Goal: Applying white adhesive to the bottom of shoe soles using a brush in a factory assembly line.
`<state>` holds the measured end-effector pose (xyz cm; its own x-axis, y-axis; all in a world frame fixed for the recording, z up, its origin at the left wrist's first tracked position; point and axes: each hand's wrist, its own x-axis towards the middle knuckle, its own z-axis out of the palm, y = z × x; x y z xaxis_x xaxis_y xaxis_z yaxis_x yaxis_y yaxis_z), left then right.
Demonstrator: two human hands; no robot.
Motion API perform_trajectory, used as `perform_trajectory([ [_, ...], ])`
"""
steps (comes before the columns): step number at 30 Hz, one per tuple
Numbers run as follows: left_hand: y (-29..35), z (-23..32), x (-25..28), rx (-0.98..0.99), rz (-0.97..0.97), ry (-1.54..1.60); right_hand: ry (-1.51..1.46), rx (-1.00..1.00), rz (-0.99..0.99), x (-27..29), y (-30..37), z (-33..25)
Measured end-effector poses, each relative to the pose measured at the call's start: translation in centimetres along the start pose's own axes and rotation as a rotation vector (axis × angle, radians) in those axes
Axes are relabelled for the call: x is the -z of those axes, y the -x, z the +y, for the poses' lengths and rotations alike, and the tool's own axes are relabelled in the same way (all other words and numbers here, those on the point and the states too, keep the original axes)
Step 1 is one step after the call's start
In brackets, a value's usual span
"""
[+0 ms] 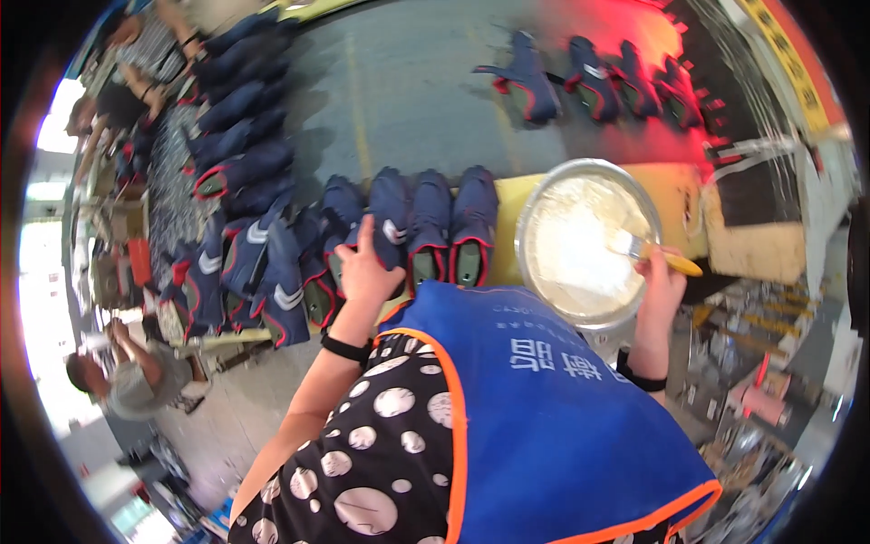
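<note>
My right hand [665, 281] grips a brush by its yellow handle [685, 265]. The pale bristles rest in white paste [569, 238] inside a round metal bowl [521, 258]. My left hand [364, 270] has its fingers spread, the index finger pointing away from me. It is over a row of navy shoes with red-trimmed openings, nearest to a shoe with a white mark [390, 207]; whether it touches that shoe I cannot tell. To its right are two more navy shoes, the outer one [475, 204] beside the bowl.
More navy shoes [263, 249] crowd together on the left. Beyond the yellow ledge [678, 204] runs a grey-green belt [408, 100], with several shoes [594, 82] at its far right under red light. People [149, 372] sit at the left. Cluttered shelving [761, 363] stands at right.
</note>
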<state>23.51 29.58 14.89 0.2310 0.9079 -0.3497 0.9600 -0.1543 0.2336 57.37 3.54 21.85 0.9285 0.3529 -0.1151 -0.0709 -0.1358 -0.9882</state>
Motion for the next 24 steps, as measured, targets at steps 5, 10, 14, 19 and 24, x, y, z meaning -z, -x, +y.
perform_trajectory([
  [5,-0.5,1.5,-2.1,-0.001,0.045,-0.190,0.034,-0.046,-0.010,1.4,0.2,2.9],
  [10,0.7,3.0,-0.5,-0.230,0.118,-0.363,0.039,-0.085,0.035,2.9,1.2,3.8],
  [14,1.2,5.7,1.2,-0.596,0.094,0.118,0.028,-0.073,0.034,3.7,1.4,4.4],
  [19,1.1,11.6,-1.4,-0.645,0.100,-0.006,0.028,-0.065,0.022,2.7,1.8,3.8],
  [24,-0.9,15.2,-2.9,-0.588,-0.184,-0.509,0.039,-0.054,-0.017,2.7,2.2,3.7],
])
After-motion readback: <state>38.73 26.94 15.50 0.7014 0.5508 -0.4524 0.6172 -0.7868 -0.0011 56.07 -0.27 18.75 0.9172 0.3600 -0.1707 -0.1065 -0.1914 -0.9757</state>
